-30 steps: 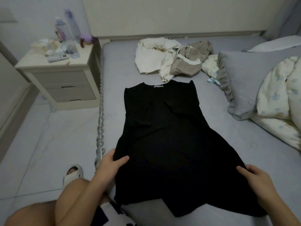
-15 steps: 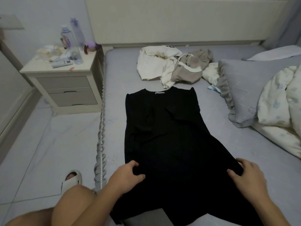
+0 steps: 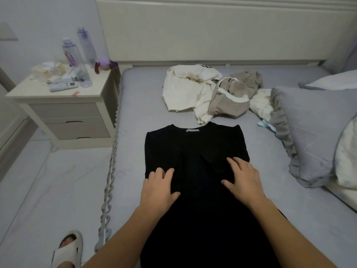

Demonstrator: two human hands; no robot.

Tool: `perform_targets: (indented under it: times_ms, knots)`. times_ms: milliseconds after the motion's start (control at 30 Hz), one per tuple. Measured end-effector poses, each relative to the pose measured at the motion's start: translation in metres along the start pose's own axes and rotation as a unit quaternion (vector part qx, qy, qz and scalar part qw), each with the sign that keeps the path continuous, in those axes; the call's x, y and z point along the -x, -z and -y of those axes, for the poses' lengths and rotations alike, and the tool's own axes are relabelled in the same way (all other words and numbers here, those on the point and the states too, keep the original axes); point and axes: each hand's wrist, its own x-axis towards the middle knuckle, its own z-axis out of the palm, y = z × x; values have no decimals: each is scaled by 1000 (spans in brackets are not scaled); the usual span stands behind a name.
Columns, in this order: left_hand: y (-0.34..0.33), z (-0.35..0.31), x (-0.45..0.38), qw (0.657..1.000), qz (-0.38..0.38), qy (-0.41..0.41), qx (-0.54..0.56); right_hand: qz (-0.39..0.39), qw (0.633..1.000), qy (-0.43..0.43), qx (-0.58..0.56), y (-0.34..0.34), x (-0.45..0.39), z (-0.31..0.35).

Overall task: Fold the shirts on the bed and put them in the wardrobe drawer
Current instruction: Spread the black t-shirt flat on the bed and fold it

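Note:
A black sleeveless shirt [image 3: 195, 149] lies flat on the grey bed [image 3: 139, 105], neck toward the headboard. My left hand [image 3: 158, 190] rests palm down on the shirt's left side with fingers spread. My right hand [image 3: 243, 178] lies flat on its right side, fingers straight. Beyond the neck, a cream shirt [image 3: 183, 88] and a beige garment [image 3: 229, 101] sit crumpled in a heap. No wardrobe drawer is in view.
A grey ruffled pillow [image 3: 309, 132] and a floral quilt [image 3: 347, 157] fill the bed's right side. A white nightstand [image 3: 63, 113] with bottles and a remote stands on the left. My slippered foot [image 3: 67, 250] is on the pale floor.
Both hands slid up the black shirt from its lower hem to its middle, and now lie flat instead of gripping the edges. The view moved closer to the headboard.

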Motion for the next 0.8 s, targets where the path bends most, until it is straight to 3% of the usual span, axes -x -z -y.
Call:
perform_targets:
  times_ms: [100,167,233,300,367,433,500,567,633,700,800]
  knots:
    - [-10,-3,-28,998,57,-19,-35,33,998,40,39,-7,-20,4]
    - [-16,-4,-34,999,41,-24,-24,10,999,47,17,-9,-30,6]
    - [-17,-4,-37,998,12,7,55,-52,994,-13,-99,-6,-37,12]
    - [-14,0,-38,977,-34,79,196,-142,962,-77,-219,1,-41,20]
    - [-8,5,-40,926,-90,160,331,-215,932,-83,-279,8,-40,37]
    - [-3,11,-41,849,-142,208,465,-200,935,-37,-290,10,-34,61]
    - [2,14,-41,756,-181,250,578,-56,978,13,-201,0,-25,83]
    - [12,15,-40,690,-201,263,643,100,993,32,-60,-10,-16,97]
    - [22,12,-40,694,-196,223,656,136,989,35,-54,-11,-8,101]
    - [31,3,-39,732,-181,147,639,110,986,38,-120,-4,2,95]
    - [33,-21,-44,775,-132,39,616,61,990,10,-130,5,25,69]
